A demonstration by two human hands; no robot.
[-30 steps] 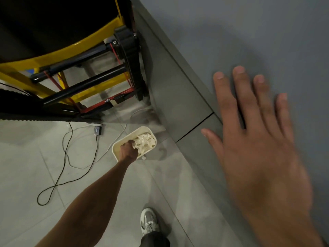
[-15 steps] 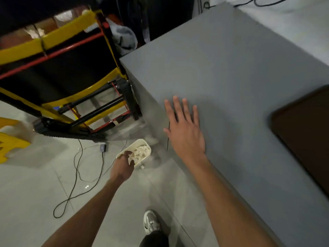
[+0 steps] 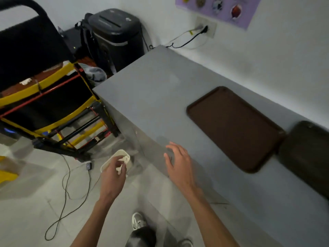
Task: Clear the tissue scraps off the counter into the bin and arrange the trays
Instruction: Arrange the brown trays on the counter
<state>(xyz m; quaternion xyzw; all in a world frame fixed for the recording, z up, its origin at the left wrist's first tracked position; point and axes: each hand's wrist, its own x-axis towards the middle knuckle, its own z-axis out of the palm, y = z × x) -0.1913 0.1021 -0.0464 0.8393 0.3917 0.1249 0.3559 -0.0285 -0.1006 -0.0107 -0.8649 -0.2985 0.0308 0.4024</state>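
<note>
Curls the left hand point(image 3: 113, 175) over the bin point(image 3: 116, 153), knuckles up, fingertips bent toward the opening. Shows a white fleck at those fingertips; cannot tell through the blur whether pinched there or lying among the tissue scraps point(image 3: 125, 159) heaped inside. Holds nothing in the right hand point(image 3: 179, 164): fingers spread and relaxed, at the near edge of the grey counter point(image 3: 151, 97).

Finds the bin on the tiled floor, just beside the counter's front face. Finds the brown tray point(image 3: 233, 129) flat on the counter toward the wall, well apart from the right hand, with the darker tray point(image 3: 306, 157) just beside it on the right and set at a different angle.

Expect the scraps to weigh next to nothing: soft, crushable, apt to cling to skin and drift on release. Best gathered in a loose fist and shaken off low inside the rim. Expect the trays to be stiff, flat, fairly light and smooth enough to slide. Best taken at the raised rim on a long side, thumb on top and fingers under, or pushed flat-handed into line.

Leaves, farther out, a yellow-framed trolley point(image 3: 44, 107), a black shredder point(image 3: 115, 32) against the wall and a loose cable point(image 3: 65, 184) on the floor.
</note>
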